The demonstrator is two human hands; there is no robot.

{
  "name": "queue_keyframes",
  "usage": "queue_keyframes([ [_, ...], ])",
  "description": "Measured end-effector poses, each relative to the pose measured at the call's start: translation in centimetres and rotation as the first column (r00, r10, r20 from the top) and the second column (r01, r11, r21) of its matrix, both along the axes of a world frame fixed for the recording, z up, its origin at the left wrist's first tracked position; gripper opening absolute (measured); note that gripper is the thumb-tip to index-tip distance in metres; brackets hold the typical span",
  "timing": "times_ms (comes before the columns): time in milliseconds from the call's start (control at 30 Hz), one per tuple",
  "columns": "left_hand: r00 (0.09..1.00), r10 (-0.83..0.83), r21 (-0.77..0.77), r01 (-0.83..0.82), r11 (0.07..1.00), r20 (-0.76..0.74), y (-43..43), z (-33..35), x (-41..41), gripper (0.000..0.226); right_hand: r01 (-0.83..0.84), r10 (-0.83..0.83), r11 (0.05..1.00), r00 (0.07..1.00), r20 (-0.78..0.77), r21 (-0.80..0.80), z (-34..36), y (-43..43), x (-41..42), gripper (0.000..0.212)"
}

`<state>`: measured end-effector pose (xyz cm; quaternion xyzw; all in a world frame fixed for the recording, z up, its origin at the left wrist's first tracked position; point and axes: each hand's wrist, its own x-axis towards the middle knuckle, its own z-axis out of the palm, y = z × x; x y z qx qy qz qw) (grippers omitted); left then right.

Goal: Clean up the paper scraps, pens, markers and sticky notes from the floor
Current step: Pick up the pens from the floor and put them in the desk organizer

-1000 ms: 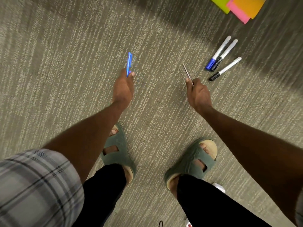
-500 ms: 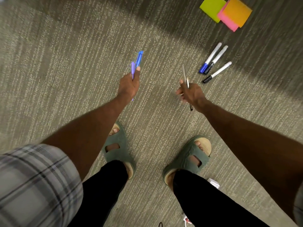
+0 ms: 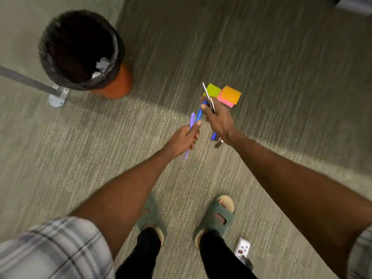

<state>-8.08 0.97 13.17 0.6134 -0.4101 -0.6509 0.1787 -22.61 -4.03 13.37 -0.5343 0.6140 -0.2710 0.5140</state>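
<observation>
Plaid cloth of a sleeve fills the near corner. Past it, soft green sandals stand on ribbed grey-green carpet, with a white socket block beside the right foot.

Further out, the hands were apart half a second ago and have now come together. The left hand curls its fingers round two slim plastic pens, a purple pen and a blue pen. The right hand grips a thin grey pen that sticks up past its knuckles, and its thumb now touches the blue pen. This looks like a handover to gather all three pens into one hand.

The markers, plain on the carpet before, are mostly hidden under the right hand. Only their dark ends show, so they are still to collect. Just beyond lie the sticky notes, flat square pads in green, pink and orange, overlapping.

Farthest, newly in view as the head lifted, stands a round orange bin with a glossy black liner and white scraps inside.
</observation>
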Motion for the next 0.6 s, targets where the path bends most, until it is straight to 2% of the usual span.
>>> queue_keyframes([
  [67,0.998,0.039,-0.03,-0.04,0.999,-0.045,-1.9,3.4,-2.0,0.047,-0.027,0.026,0.999,0.999,-0.024,-0.042,3.4,-2.0,-1.7,0.022],
  [167,0.985,0.137,-0.045,-0.142,0.989,-0.103,-5.2,8.5,-5.0,0.045,-0.071,0.071,0.997,0.997,-0.012,-0.005,8.4,-3.8,-4.8,0.023],
  [233,0.979,0.166,-0.041,-0.172,0.984,-0.117,-7.3,11.8,-7.0,0.041,0.03,-0.031,0.999,1.0,0.008,0.018,11.3,-4.7,-7.0,0.022],
  [300,0.98,0.18,-0.068,-0.186,0.98,-0.089,-9.4,14.8,-9.1,0.04,0.182,-0.185,0.983,0.976,-0.117,-0.032,14.4,-5.9,-9.7,0.024],
  [333,0.979,0.193,-0.081,-0.198,0.977,-0.064,-10.4,16.3,-10.1,0.042,0.218,-0.218,0.976,0.955,-0.202,-0.024,15.9,-6.4,-11.4,0.033],
  [400,0.964,0.257,-0.037,-0.259,0.965,-0.064,-12.2,19.4,-11.8,0.048,0.253,-0.218,0.964,0.929,-0.3,0.084,18.8,-7.5,-14.2,0.052],
  [467,0.931,0.331,0.049,-0.328,0.944,-0.156,-14.0,21.9,-13.1,0.049,0.268,-0.22,0.945,0.945,-0.243,0.186,21.4,-8.6,-16.6,0.058],
  [533,0.911,0.349,0.087,-0.338,0.937,-0.221,-15.9,23.9,-14.4,0.042,0.271,-0.238,0.935,0.957,-0.165,0.227,24.0,-9.8,-18.6,0.053],
  [600,0.909,0.338,0.087,-0.326,0.941,-0.244,-17.5,25.9,-15.2,0.035,0.342,-0.323,0.896,0.94,-0.113,0.285,26.4,-11.2,-20.0,0.046],
])
